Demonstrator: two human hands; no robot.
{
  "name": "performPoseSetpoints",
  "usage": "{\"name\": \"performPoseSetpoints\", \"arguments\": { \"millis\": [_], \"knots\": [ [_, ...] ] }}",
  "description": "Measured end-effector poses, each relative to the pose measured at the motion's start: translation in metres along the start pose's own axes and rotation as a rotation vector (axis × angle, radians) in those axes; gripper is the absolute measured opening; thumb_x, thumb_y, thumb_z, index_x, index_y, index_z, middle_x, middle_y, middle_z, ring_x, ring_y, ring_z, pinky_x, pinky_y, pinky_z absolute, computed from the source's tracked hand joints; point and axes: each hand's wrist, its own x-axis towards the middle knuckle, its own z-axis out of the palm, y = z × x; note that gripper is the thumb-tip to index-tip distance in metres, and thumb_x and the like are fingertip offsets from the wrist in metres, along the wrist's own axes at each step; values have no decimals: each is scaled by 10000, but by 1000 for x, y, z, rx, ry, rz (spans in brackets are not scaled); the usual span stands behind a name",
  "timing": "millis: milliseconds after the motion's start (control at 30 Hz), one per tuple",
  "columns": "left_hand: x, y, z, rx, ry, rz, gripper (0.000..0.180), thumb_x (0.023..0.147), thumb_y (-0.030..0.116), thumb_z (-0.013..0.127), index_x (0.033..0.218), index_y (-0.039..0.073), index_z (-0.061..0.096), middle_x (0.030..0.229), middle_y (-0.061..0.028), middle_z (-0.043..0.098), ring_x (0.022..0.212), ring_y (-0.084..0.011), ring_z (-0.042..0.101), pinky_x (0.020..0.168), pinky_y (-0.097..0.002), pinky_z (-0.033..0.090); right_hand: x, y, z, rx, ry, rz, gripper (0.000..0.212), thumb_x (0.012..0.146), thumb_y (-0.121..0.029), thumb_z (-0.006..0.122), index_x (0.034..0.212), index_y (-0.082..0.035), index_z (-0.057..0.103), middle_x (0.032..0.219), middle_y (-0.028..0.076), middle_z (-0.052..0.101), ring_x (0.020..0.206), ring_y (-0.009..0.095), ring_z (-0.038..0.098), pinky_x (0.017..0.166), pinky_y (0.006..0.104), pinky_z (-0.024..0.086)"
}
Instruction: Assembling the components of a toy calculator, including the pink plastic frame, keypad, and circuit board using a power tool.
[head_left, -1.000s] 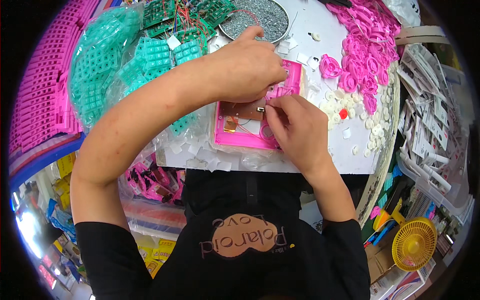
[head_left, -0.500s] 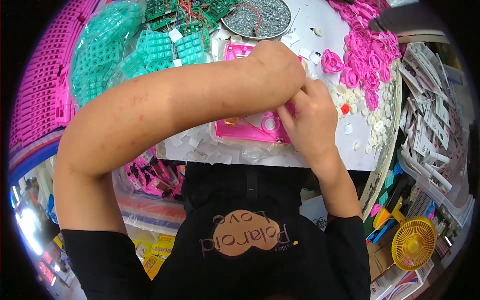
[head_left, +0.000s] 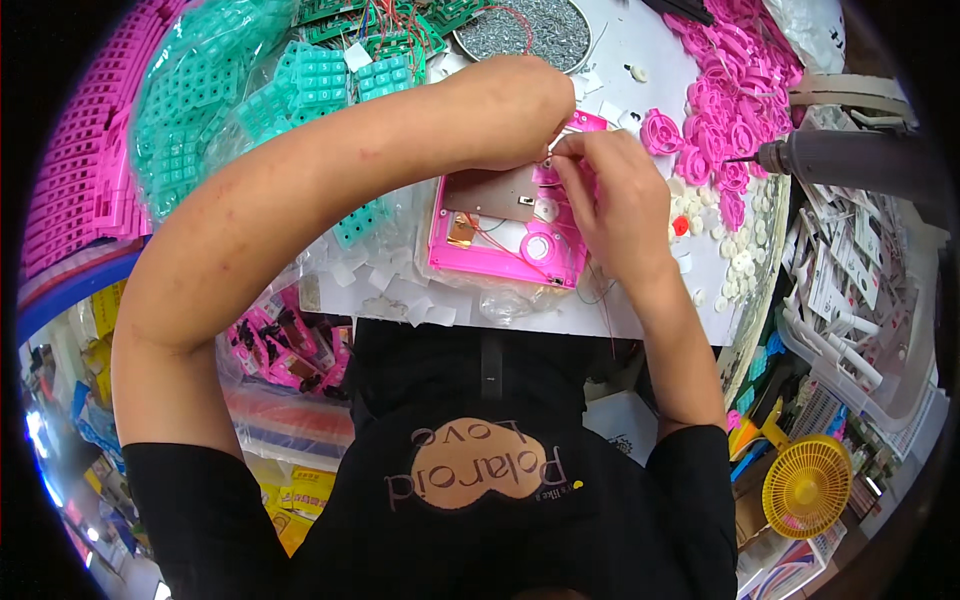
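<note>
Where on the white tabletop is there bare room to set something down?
Mainly the tabletop between the dish and pink rings; also a narrow front strip between the clear plastic and right forearm, crossed by thin wires. Crowded: left, with keypads; right, with buttons; middle, with the left hand and right hand at the pink case.

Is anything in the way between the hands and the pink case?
Nothing I can see. The left hand and right hand are close together over the upper right of the pink case, though the left hand hides its own fingertips.
</note>
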Motion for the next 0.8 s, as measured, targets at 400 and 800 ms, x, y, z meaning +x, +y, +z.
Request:
{"name": "performPoseSetpoints", "arguments": {
  "millis": [400,800],
  "knots": [
    [7,-2,-2,-55,-51,-30,127,708,107,796,753,42,696,785,-149,710,808,-339,705,734,-440,551,-5,9,6,104,-13,138,101,804,-142,793,889,-91,778,1123,74,628,1107,317,467,937,427,435],
    [30,14,-9,98,-280,-139,164,685,57,780,848,39,776,862,-189,736,821,-351,727,692,-457,578,-8,-6,-17,-223,-195,-194,248,768,-123,780,1003,-46,770,1107,58,678,1053,330,568,904,452,473]
  ]
}}
